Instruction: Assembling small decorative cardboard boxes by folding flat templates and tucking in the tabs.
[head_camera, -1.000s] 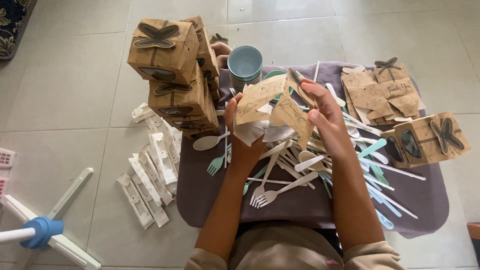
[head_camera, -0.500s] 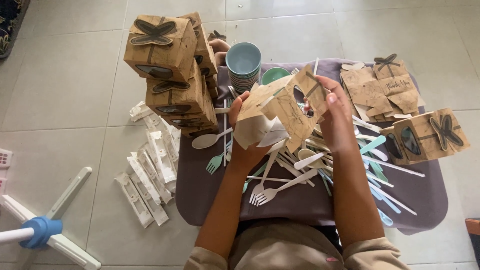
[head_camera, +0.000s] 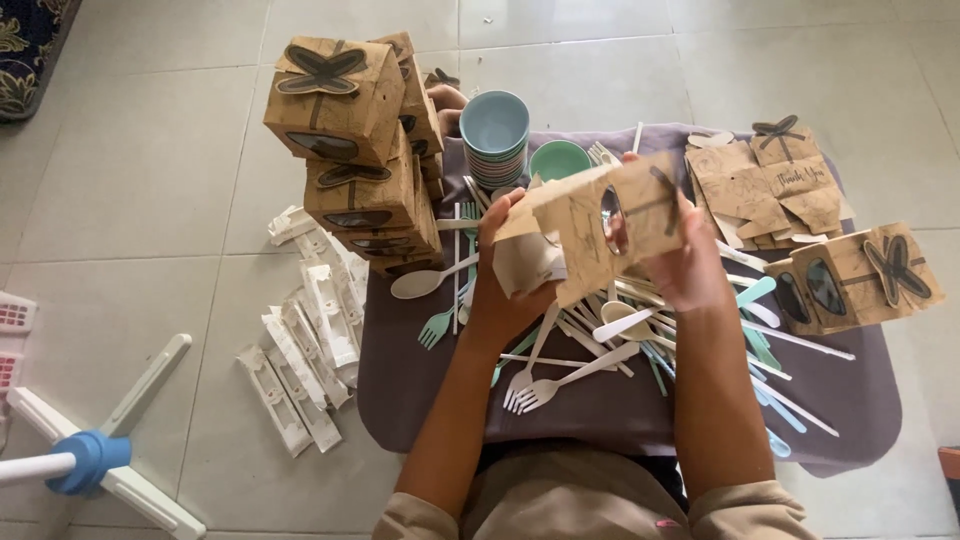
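Box (head_camera: 600, 225) had turned, its long axis now level between 2 hands.
Left hand (head_camera: 505, 275) gripped its left end; right hand (head_camera: 690, 265) clasped the right.

The kraft box (head_camera: 600, 225) hides most fingers (head_camera: 500, 205) of both hands.

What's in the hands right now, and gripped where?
A brown cardboard box, part-folded. Left hand grips its left end from below; right hand holds the right end.
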